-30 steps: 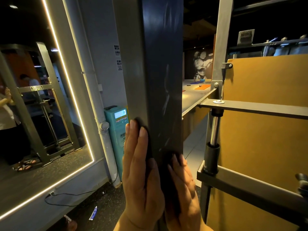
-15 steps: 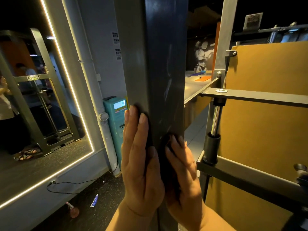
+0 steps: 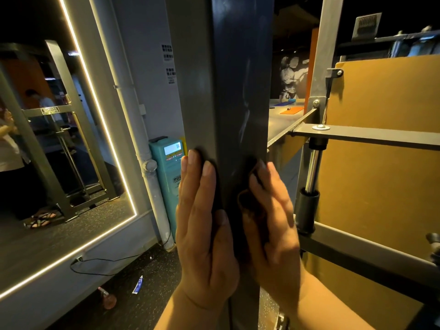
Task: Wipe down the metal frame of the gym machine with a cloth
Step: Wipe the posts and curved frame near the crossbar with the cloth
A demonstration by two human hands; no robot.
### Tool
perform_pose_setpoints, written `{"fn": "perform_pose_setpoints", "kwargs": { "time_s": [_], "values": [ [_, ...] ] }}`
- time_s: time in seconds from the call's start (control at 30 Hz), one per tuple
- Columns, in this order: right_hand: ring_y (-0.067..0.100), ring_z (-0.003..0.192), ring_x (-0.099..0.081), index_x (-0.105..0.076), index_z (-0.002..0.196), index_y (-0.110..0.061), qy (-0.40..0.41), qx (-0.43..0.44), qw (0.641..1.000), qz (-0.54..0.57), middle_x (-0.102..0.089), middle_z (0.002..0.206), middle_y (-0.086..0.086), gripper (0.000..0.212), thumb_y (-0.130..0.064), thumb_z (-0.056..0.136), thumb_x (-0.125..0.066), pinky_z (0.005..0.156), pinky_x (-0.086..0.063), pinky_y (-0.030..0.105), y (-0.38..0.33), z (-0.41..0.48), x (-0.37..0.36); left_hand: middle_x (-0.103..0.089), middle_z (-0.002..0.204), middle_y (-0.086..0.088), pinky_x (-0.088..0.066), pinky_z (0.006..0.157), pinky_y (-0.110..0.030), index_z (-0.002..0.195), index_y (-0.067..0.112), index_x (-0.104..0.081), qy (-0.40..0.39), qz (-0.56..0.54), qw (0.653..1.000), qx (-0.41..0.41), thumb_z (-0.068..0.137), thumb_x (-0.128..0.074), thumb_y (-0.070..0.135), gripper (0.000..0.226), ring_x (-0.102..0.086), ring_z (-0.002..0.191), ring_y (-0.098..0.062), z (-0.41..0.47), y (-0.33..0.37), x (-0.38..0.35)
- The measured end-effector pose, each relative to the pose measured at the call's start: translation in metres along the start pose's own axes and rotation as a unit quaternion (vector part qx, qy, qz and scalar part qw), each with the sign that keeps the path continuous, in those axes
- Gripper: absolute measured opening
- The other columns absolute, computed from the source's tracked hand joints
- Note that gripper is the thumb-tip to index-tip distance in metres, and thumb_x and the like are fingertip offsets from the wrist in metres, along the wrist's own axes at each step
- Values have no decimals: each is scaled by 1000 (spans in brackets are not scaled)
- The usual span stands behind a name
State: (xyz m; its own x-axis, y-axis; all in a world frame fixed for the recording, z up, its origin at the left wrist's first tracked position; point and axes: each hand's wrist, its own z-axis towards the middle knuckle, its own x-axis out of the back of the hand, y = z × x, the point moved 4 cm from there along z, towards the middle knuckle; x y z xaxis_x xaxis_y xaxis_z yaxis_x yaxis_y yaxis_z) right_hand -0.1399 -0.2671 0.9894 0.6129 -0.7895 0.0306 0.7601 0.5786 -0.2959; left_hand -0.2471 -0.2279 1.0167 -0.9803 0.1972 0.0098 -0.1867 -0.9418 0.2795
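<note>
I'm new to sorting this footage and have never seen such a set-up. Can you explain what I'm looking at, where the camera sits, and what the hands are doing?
No robot here: the single picture comes from a camera worn on a person's head, looking forward and down. The left hand and right hand press a dark cloth flat against opposite sides of an upright metal post, part of the gym machine's frame. Their fingers are straight. Left of the post is a light-edged mirror; right of it, a tan board.
</note>
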Motion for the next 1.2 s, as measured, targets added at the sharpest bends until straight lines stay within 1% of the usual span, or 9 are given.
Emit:
{"fn": "perform_pose_setpoints", "kwargs": {
  "time_s": [0.13, 0.27, 0.47, 0.6, 0.67, 0.87, 1.0, 1.1, 1.2],
  "values": [
    [42, 151, -29, -43, 144, 0, 41, -46, 997, 56, -37, 160, 11, 43, -24, 109, -46, 115, -31, 69, -4, -7, -7, -27, 163, -12, -23, 125, -60, 149, 0, -31, 1, -5, 1000, -3, 97, -34, 4, 52, -19, 159, -34, 0, -1, 0],
    [38, 152, -28, -43, 147, -7, -33, 2, 999, 17, -34, 164, -2, 48, -17, 103, -58, 113, -33, 71, -3, -36, -7, -24, 163, -20, -22, 127, -54, 148, -3, -30, -2, -4, 1000, -4, 96, -33, 4, 52, -19, 159, -34, 0, 0, 0],
    [39, 152, -27, -43, 142, 1, -35, 30, 999, 7, -39, 157, 13, 41, -14, 105, -50, 117, -29, 68, -15, 7, -3, -24, 164, -20, -23, 125, -61, 150, 1, -30, 0, -23, 1000, -4, 107, -35, 19, 47, -18, 158, -41, -1, -3, 0],
    [37, 152, -29, -45, 142, -4, -30, 24, 999, 14, -36, 162, 1, 43, -22, 105, -55, 115, -33, 68, -10, -20, -9, -24, 164, -19, -23, 125, -60, 149, -3, -30, -3, -25, 1000, -7, 104, -36, 18, 49, -19, 158, -39, 1, -2, 0],
    [34, 153, -28, -44, 143, -6, -42, 34, 999, -6, -32, 164, -4, 48, -22, 101, -60, 116, -33, 66, -5, -32, -8, -25, 164, -18, -22, 126, -54, 149, -3, -31, -1, -11, 1000, -8, 110, -33, 27, 49, -20, 158, -37, 1, -1, 0],
    [38, 152, -27, -45, 146, 0, -37, 43, 998, -4, -35, 159, 11, 46, -11, 102, -53, 115, -33, 67, -20, 29, -4, -24, 169, -11, -25, 124, -61, 161, 17, -30, 4, -27, 1000, -12, 112, -31, 30, 51, -19, 158, -40, -1, -3, 1],
    [39, 152, -28, -47, 143, 1, -12, 44, 999, 6, -38, 158, 13, 45, -10, 100, -52, 114, -33, 68, -21, 31, -6, -23, 168, -10, -22, 127, -55, 162, 25, -30, 7, -9, 1000, -16, 113, -29, 30, 50, -17, 159, -36, -1, -4, 1],
    [35, 152, -30, -44, 148, -12, -26, 57, 998, -16, -36, 162, 0, 45, -20, 105, -55, 112, -34, 71, -3, -14, -6, -23, 169, -8, -19, 127, -55, 160, 16, -31, 5, -8, 1000, -2, 112, -31, 27, 49, -16, 160, -35, -2, -4, 0],
    [36, 152, -30, -40, 153, -16, -47, 44, 997, -37, -32, 165, -2, 58, -16, 100, -62, 112, -35, 71, 6, -37, -1, -24, 167, -12, -18, 128, -47, 153, 4, -32, 6, -5, 1000, 13, 107, -35, 21, 49, -17, 160, -32, -2, 0, 0]
  ]
}}
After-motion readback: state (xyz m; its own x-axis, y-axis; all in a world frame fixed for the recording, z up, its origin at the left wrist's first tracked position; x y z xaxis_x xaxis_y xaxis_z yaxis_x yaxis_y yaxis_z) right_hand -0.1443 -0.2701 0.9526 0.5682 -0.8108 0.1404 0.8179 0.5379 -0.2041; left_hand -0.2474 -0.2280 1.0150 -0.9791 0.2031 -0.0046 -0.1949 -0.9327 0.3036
